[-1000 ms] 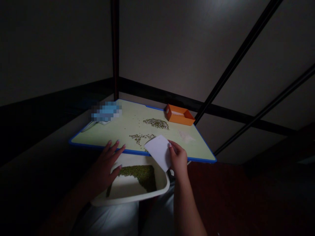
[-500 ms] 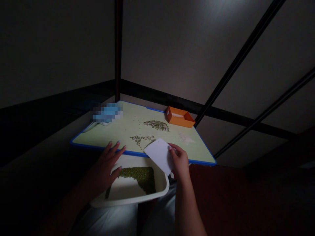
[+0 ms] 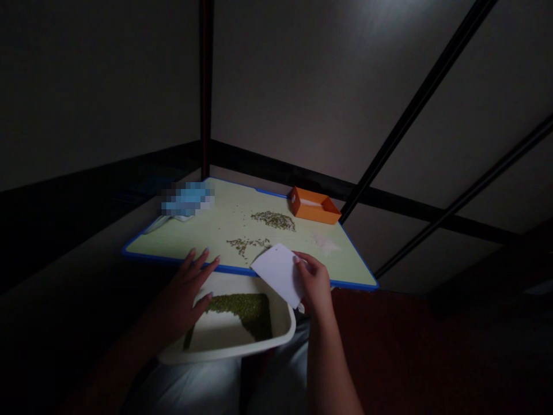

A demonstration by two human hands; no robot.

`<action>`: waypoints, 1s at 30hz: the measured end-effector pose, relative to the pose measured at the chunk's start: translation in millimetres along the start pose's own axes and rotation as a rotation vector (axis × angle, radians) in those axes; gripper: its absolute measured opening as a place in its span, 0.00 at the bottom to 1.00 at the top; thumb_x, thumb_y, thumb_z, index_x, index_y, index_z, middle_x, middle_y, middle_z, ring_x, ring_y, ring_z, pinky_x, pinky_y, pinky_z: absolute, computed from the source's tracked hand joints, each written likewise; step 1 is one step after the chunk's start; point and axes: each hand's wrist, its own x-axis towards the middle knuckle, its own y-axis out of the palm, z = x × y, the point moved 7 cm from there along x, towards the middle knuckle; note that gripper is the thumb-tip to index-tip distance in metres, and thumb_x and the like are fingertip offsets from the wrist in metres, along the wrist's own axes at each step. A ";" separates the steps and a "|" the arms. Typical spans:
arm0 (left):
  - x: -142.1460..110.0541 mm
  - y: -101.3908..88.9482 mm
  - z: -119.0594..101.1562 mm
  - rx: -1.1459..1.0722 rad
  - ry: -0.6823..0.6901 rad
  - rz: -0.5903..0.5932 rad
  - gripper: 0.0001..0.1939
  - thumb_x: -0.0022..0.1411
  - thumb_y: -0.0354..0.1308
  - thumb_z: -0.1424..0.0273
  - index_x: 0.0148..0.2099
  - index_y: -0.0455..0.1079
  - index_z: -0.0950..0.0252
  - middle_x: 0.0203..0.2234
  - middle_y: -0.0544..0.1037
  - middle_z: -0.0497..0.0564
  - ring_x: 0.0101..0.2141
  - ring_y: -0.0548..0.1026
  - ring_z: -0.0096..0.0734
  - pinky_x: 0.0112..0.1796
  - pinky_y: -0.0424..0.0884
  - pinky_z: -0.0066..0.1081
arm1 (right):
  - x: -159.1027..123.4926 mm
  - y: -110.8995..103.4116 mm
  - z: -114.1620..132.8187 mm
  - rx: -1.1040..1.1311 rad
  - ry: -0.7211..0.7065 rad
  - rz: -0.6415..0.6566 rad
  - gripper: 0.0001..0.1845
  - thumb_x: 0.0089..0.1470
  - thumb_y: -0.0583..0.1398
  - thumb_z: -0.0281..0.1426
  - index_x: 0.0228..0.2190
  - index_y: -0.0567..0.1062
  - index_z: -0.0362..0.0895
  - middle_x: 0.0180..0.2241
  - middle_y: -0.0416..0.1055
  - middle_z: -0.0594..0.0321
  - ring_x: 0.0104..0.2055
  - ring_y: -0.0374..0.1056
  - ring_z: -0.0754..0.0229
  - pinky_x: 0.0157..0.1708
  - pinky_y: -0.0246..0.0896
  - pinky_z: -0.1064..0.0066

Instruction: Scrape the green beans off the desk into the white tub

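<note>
Between the thumb and fingers of my right hand (image 3: 314, 282) is a thin white card (image 3: 279, 271), tilted over the table's near edge. My left hand (image 3: 190, 300) is open, fingers spread, above the left side of a white plastic tub (image 3: 287, 331). Small green grains (image 3: 254, 311), like mung beans, lie in the tub along its far and right sides. On the pale green tabletop (image 3: 203, 236) sit a larger patch of grains (image 3: 274, 219) and a thinner scatter (image 3: 242, 246) just beyond the card.
An orange box (image 3: 317, 207) stands at the table's back right, with pale powder-like marks (image 3: 324, 243) in front of it. A blurred blue item (image 3: 188, 199) lies at the back left. A blue rim (image 3: 354, 285) edges the table, and panelled walls (image 3: 294, 86) rise behind.
</note>
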 end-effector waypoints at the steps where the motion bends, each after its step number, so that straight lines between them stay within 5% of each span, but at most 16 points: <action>1: 0.0 0.2 0.1 0.001 0.000 0.002 0.30 0.61 0.48 0.62 0.66 0.50 0.53 0.67 0.53 0.50 0.67 0.48 0.50 0.60 0.64 0.51 | -0.2 -0.1 0.0 0.000 -0.001 0.002 0.18 0.48 0.61 0.43 0.34 0.82 0.44 0.39 0.81 0.55 0.43 0.75 0.48 0.47 0.67 0.60; 10: 0.2 1.7 0.8 0.009 -0.004 -0.004 0.30 0.61 0.47 0.62 0.65 0.50 0.53 0.67 0.53 0.51 0.67 0.49 0.51 0.60 0.64 0.52 | -0.8 -3.1 -1.0 0.017 -0.002 -0.009 0.20 0.49 0.60 0.44 0.36 0.81 0.42 0.37 0.81 0.54 0.40 0.75 0.50 0.39 0.68 0.63; 22: -0.2 0.8 1.5 0.023 -0.002 -0.007 0.31 0.61 0.47 0.61 0.66 0.50 0.53 0.67 0.54 0.51 0.67 0.49 0.50 0.60 0.65 0.51 | 4.1 -37.0 -14.4 -0.096 0.026 -0.266 0.24 0.51 0.57 0.45 0.40 0.79 0.40 0.41 0.79 0.48 0.43 0.73 0.45 0.41 0.66 0.59; 30: -0.3 1.8 1.6 0.032 0.001 -0.003 0.31 0.61 0.47 0.61 0.66 0.49 0.53 0.67 0.54 0.52 0.67 0.49 0.52 0.59 0.65 0.52 | 19.4 -37.2 -18.2 -0.161 0.030 -0.250 0.24 0.49 0.57 0.46 0.38 0.80 0.40 0.37 0.80 0.48 0.40 0.74 0.44 0.39 0.66 0.59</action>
